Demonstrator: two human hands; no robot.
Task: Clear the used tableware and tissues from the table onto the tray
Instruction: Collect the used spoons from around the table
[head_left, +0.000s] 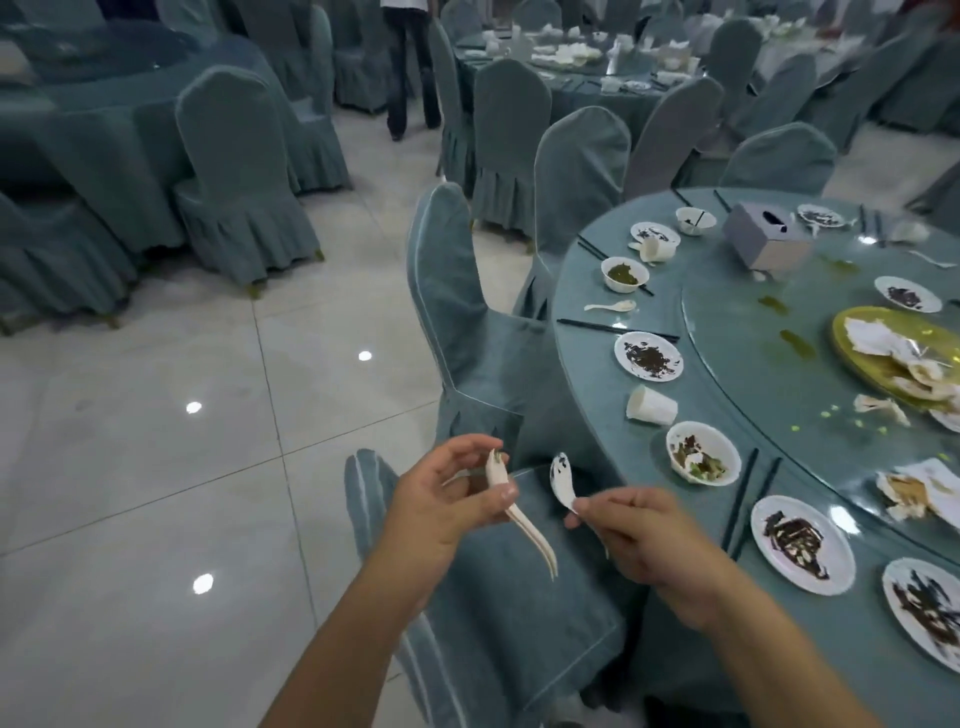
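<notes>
the job looks only just begun. the left hand (441, 499) is curled round two white spoons (511, 512). the right hand (639, 540) pinches one more spoon (563, 480) by its handle. both are over a chair (519, 613) beside the table (597, 291). left on the table are dirty plates (648, 356), a tipped cup (651, 407) and chopsticks (613, 328). the near bowl (703, 453) holds food scraps. the yellow tray (852, 338) holds crumpled tissues (878, 338).

The spoons (562, 480) look like smooth, glossy white plastic or porcelain. The chair covers (467, 312) are matt teal cloth and the floor (156, 415) is polished, reflective tile. A glossy glass turntable (753, 332) tops the counter (582, 280).
</notes>
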